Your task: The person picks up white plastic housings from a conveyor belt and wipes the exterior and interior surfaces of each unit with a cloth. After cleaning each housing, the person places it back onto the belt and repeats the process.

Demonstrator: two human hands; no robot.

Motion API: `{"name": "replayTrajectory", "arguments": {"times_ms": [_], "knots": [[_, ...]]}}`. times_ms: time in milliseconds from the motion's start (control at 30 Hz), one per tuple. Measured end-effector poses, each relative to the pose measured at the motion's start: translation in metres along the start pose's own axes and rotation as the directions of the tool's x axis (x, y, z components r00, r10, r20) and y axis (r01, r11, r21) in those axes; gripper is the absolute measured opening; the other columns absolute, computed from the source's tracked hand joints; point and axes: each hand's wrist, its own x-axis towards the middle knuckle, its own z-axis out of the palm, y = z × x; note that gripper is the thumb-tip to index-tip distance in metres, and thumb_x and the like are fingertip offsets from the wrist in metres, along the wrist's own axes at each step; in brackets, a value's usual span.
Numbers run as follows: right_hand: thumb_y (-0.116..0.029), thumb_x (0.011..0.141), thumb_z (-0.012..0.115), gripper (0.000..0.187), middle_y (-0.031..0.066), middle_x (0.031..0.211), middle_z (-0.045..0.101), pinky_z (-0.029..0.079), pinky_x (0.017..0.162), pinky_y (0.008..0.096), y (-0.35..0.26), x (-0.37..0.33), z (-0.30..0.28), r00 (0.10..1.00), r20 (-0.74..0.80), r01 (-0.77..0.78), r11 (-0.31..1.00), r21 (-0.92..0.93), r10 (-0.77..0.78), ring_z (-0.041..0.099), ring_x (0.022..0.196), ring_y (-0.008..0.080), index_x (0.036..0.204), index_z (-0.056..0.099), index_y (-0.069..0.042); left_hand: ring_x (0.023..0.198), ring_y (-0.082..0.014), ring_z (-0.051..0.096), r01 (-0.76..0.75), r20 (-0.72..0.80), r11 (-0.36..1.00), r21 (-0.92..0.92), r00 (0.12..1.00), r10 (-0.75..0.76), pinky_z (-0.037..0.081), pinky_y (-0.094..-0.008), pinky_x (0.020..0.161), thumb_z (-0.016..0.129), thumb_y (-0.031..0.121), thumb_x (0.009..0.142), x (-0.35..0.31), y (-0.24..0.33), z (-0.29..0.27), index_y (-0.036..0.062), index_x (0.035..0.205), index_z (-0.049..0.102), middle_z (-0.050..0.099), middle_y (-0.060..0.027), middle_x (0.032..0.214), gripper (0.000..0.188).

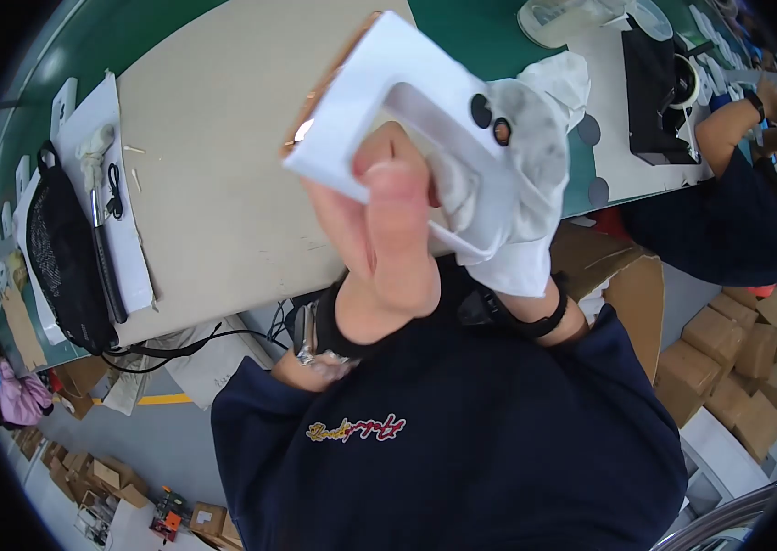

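Note:
Above the table I hold up a white plastic housing (434, 57) with a shiny copper-coloured edge and a large rectangular opening with rounded corners. My bare left hand (393, 230) is closed on it, the fingers at the opening. A white glove with grey smudges covers my right hand (532, 161), which grips the housing's right side; part of the glove shows through the opening. Near that glove, a black round spot (481, 110) and a dark ring (501, 131) sit on the housing's face.
At left on white sheets (136, 248) lie a black pouch (62, 248), a brush (106, 257) and a coiled cable (114, 191). Grey discs (588, 129), a black tray (645, 96) and a clear container (553, 23) are at right. Another person's arm (728, 136) rests beside the tray.

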Motion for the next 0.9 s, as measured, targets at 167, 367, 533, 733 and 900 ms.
{"name": "replayTrajectory", "arguments": {"times_ms": [167,367,533,733,900], "knots": [[-0.023,0.080,0.053,0.041,0.0069,0.084,0.052,0.040,0.053,0.0213,-0.016,0.000,0.008,0.976,0.017,-0.202,0.876,0.437,0.217,0.049,0.063,0.0118,0.111,0.040,0.001,0.042,-0.0065,0.028,0.237,-0.157,0.970,-0.054,0.957,-0.242,0.020,-0.0203,0.042,0.035,0.035,0.085,0.009,0.010,-0.006,0.0023,0.091,0.030,0.032,-0.0016,0.053,0.034],[-0.021,0.077,0.058,0.039,0.0087,0.071,0.053,0.038,0.049,0.0213,-0.048,0.007,0.013,0.879,0.191,-0.350,0.318,0.881,0.437,0.047,0.054,0.0131,0.106,0.044,0.001,0.040,-0.0071,0.025,0.204,-0.225,0.976,-0.080,0.950,-0.217,0.017,-0.0220,0.041,0.030,0.041,0.086,0.001,0.005,-0.004,0.0043,0.089,0.029,0.028,-0.0015,0.044,0.037],[0.000,0.071,0.054,0.049,0.0170,0.073,0.058,0.044,0.045,0.0238,-0.034,-0.004,-0.011,0.770,0.524,-0.534,-0.083,0.842,0.363,0.053,0.053,0.0165,0.116,0.035,0.004,0.038,-0.0096,0.025,0.411,-0.094,0.849,-0.331,0.881,-0.463,0.017,-0.0225,0.040,0.029,0.043,0.086,0.007,0.014,-0.002,0.0068,0.081,0.027,0.028,-0.0030,0.043,0.037],[-0.019,0.081,0.051,0.027,0.0142,0.090,0.052,0.046,0.057,0.0223,-0.010,-0.023,-0.011,0.669,0.601,-0.580,-0.197,0.790,0.437,0.053,0.079,0.0167,0.100,0.044,-0.002,0.039,-0.0108,0.026,0.399,-0.130,0.863,-0.309,0.881,-0.454,0.020,-0.0229,0.041,0.028,0.043,0.086,0.008,0.019,0.001,0.0071,0.079,0.025,0.028,-0.0036,0.043,0.037],[-0.016,0.078,0.052,0.029,0.0115,0.089,0.053,0.045,0.062,0.0226,-0.018,-0.011,-0.016,0.591,0.661,-0.737,-0.023,0.675,0.462,0.053,0.078,0.0166,0.101,0.045,0.000,0.042,-0.0106,0.028,0.275,-0.153,0.961,-0.025,0.949,-0.275,0.023,-0.0231,0.043,0.027,0.041,0.087,0.007,0.016,-0.004,0.0024,0.093,0.027,0.030,-0.0045,0.046,0.039]]}}
